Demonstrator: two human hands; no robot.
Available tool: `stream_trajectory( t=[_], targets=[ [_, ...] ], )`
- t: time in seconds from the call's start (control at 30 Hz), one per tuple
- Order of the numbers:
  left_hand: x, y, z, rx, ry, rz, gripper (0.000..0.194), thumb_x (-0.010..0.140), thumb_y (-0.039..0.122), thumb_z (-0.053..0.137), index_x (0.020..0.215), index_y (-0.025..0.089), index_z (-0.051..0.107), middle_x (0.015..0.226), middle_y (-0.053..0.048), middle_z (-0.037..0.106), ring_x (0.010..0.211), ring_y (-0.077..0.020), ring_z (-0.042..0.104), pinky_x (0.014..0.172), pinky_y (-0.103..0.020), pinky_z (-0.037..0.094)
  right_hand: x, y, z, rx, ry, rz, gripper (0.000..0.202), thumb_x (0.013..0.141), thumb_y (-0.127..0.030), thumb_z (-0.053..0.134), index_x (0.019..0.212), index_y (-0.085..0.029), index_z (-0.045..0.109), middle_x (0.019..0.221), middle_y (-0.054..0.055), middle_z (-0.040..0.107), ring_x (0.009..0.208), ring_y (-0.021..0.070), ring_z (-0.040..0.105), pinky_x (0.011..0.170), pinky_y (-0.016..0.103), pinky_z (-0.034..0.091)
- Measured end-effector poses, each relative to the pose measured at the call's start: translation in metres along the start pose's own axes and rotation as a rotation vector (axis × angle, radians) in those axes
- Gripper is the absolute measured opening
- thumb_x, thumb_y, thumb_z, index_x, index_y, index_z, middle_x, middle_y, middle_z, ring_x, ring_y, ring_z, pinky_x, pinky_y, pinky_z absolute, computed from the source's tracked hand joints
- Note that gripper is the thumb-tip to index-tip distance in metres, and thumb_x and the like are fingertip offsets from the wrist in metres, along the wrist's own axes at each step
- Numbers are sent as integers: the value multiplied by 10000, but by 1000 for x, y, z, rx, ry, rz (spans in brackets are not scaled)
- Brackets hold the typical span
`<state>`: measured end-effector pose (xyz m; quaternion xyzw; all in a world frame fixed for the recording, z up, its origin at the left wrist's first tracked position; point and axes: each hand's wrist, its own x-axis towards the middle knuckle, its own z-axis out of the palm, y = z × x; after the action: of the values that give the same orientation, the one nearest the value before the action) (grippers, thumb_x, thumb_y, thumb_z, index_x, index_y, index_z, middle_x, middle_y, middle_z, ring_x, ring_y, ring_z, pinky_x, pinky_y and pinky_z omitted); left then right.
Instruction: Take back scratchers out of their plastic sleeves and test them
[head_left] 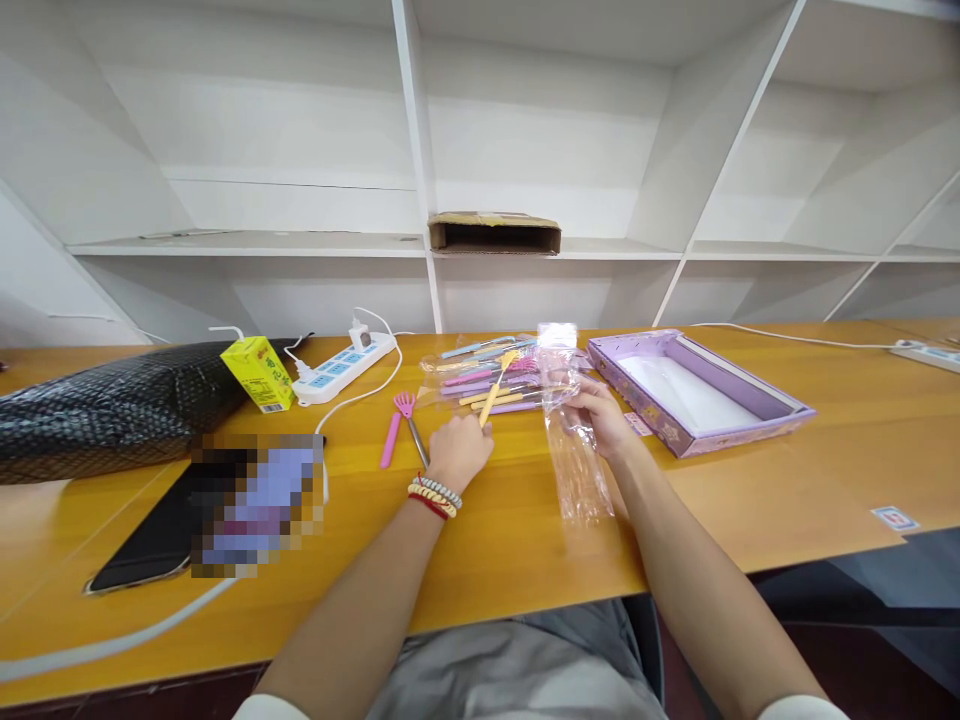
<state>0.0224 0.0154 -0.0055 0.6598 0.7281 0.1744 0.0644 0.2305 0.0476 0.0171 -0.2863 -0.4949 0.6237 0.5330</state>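
My left hand, with bracelets at the wrist, is closed round the handle of a yellow claw-headed tool that points up and away. In my right hand is the upper part of a clear plastic bag, which hangs down toward the table's front. Behind and between my hands lies a pile of packaged tools in purple, pink, yellow and blue. To the left of my left hand rest a pink claw head on a metal rod and a separate pink handle.
An open purple box sits at the right. On the left are a yellow drink carton, a white power strip with cables, a black tablet and a black wrapped bundle. A cardboard box stands on the shelf.
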Motion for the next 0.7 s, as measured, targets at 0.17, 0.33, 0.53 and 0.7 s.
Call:
stream_trajectory(
  t=[0.17, 0.33, 0.53, 0.7],
  targets=[
    [-1, 1, 0, 109, -76, 12, 339, 780, 418, 455, 899, 164, 645, 831, -164, 657, 814, -327, 630, 674, -410, 453, 2, 15, 4, -202, -96, 120, 157, 661, -282, 636, 767, -169, 659, 376, -72, 442, 330, 62, 368, 362, 191, 300],
    [-2, 1, -7, -108, 73, 1, 505, 852, 562, 280, 931, 181, 602, 814, -130, 650, 783, -279, 616, 658, -368, 427, 1, 24, 9, -215, -122, 151, 207, 618, -278, 719, 774, -157, 658, 591, -36, 605, 482, 54, 503, 461, 170, 372],
    [4, 6, -6, -742, 121, 120, 399, 850, 509, 377, 769, 171, 572, 712, -34, 612, 674, -157, 556, 618, -272, 405, -8, 21, 19, -261, -441, 275, 320, 610, -325, 742, 859, -152, 638, 686, -2, 667, 530, 89, 578, 470, 186, 425],
    [2, 11, -8, -1081, -154, 136, 205, 746, 351, 566, 704, 151, 548, 561, 26, 531, 476, -79, 435, 488, -218, 342, -6, 26, 19, -332, -421, 297, 374, 701, -461, 640, 883, -135, 622, 700, 42, 671, 507, 104, 590, 400, 177, 414]
  ],
)
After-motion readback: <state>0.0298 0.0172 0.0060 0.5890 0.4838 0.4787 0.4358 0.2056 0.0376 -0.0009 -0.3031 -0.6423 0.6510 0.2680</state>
